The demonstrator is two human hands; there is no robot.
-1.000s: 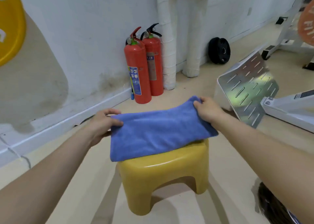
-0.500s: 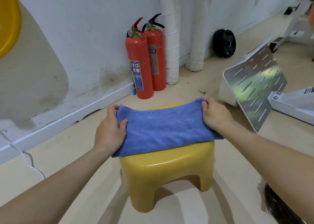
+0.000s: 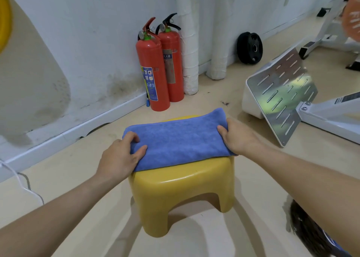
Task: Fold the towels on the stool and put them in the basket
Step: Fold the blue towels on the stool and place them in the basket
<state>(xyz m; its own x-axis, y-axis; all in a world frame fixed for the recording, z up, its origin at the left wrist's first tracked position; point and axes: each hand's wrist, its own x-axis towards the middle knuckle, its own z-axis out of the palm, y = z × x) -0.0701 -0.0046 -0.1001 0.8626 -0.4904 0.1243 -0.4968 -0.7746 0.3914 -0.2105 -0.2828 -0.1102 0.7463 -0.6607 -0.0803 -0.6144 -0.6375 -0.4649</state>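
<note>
- Towel [image 3: 179, 139]: blue, folded into a long band, lying flat across the seat of the stool [image 3: 181, 188]; its two short ends reach past the seat edges.
- Stool: yellow plastic, standing on the beige floor [image 3: 78, 178], in the centre of the view.
- Left hand [image 3: 119, 156]: grips the left end of the towel; the fingers [image 3: 131, 137] curl over the top of the cloth and the thumb lies on its near part.
- Right hand [image 3: 238, 137]: grips the right end of the towel; the thumb [image 3: 222, 130] presses on top, and the other fingers wrap round the end, out of sight.
- Fire extinguishers [image 3: 153, 75]: two red cylinders, side by side and upright against the white wall [image 3: 87, 32], beyond the stool.
- Wrapped pipes [image 3: 187, 42]: white, vertical, just right of the extinguishers.
- Weight plate [image 3: 250, 48]: black, leaning on the wall, farther right.
- Slotted metal panel [image 3: 280, 93]: tilted, on the floor to the right of the stool.
- Dark object [image 3: 307, 233]: bottom right, largely hidden by the right forearm; what it is cannot be told.
</note>
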